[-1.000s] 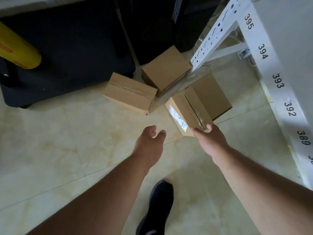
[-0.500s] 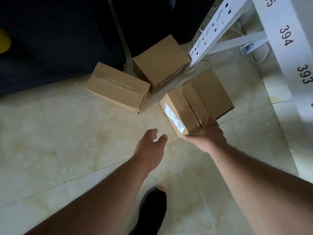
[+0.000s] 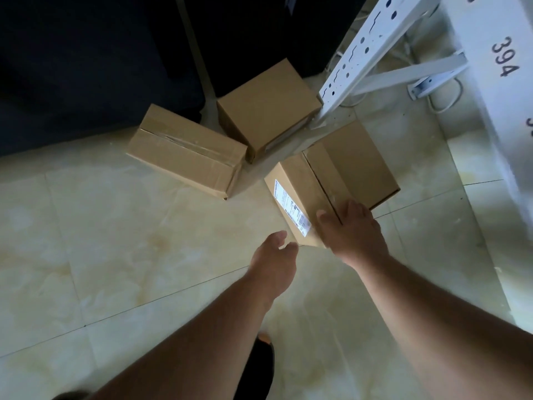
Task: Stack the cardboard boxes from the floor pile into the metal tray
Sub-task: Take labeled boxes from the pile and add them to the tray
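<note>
now the right hand (image 3: 353, 232) rests on the labelled box (image 3: 305, 197), left hand (image 3: 274, 261) beside.

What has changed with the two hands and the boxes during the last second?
The right hand moved forward and now rests on the near corner of the labelled box. The left hand came closer to that box, not yet touching. All three boxes stayed in place.
</note>
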A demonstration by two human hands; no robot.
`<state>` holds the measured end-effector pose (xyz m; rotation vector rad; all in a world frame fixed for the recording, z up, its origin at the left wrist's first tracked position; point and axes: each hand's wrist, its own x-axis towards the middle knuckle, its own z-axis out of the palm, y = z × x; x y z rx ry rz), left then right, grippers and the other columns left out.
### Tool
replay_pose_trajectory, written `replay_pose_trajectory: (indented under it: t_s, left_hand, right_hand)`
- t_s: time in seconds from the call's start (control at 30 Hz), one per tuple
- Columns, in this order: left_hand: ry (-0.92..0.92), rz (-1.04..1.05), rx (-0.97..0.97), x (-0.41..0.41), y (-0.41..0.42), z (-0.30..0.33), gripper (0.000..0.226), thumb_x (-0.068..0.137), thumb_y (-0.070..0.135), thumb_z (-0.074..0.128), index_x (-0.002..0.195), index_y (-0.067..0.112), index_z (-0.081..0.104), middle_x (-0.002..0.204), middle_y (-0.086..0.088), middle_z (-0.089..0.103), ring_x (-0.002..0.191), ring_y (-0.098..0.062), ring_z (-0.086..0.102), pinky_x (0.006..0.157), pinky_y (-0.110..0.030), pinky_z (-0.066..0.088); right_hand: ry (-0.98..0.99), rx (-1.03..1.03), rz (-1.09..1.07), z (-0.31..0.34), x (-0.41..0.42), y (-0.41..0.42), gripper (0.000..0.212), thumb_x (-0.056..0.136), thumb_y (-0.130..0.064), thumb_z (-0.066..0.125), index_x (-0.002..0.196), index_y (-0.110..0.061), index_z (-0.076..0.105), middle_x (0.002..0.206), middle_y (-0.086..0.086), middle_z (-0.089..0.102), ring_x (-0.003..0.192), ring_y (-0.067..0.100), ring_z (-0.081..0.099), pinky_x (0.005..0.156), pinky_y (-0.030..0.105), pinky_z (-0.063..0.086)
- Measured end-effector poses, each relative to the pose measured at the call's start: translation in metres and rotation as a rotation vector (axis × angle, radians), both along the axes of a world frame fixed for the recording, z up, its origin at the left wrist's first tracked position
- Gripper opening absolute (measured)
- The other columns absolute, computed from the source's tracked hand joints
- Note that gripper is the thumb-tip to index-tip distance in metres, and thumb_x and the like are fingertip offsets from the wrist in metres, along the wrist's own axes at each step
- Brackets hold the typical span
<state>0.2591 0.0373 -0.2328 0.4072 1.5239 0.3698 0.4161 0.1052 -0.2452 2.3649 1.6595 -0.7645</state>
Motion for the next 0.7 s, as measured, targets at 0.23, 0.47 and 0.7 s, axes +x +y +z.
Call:
replay_pose_trajectory:
  t_s: [0.23,0.47,0.7]
  left_hand:
    - [-0.054,0.078,0.011,0.044,0.016,-0.003,0.044,0.086,0.045,0.053,0.129,0.037,0.061,0.130,-0.018,0.067,0.114,-0.038,0.066,0.087,-0.039,0.056]
    - [0.108,0.054,0.215,0.014,-0.021,0.033,0.046,0.097,0.058,0.056,0.143,0.052,0.049,0.136,0.018,0.050,0.124,-0.004,0.054,0.102,-0.029,0.047]
    - [0.430,-0.402,0.543,-0.031,-0.044,0.096,0.084,0.078,0.085,0.034,0.158,0.058,0.021,0.172,0.023,0.010,0.158,-0.002,-0.001,0.130,-0.045,0.009]
  right_hand:
    - [0.106,0.151,-0.056,0.004,0.012,0.003,0.047,0.100,-0.049,0.050,0.120,-0.009,0.064,0.116,0.014,0.069,0.107,0.037,0.064,0.077,0.032,0.037]
    - [0.292,0.062,-0.211,0.040,-0.008,-0.029,0.064,0.085,-0.076,0.050,0.079,-0.014,0.065,0.073,-0.003,0.066,0.068,0.017,0.063,0.053,0.026,0.035]
    - [0.724,-0.228,-0.622,0.101,-0.054,-0.046,0.126,0.037,-0.088,0.079,0.138,-0.018,0.051,0.122,-0.004,0.072,0.105,0.016,0.073,0.087,0.041,0.059]
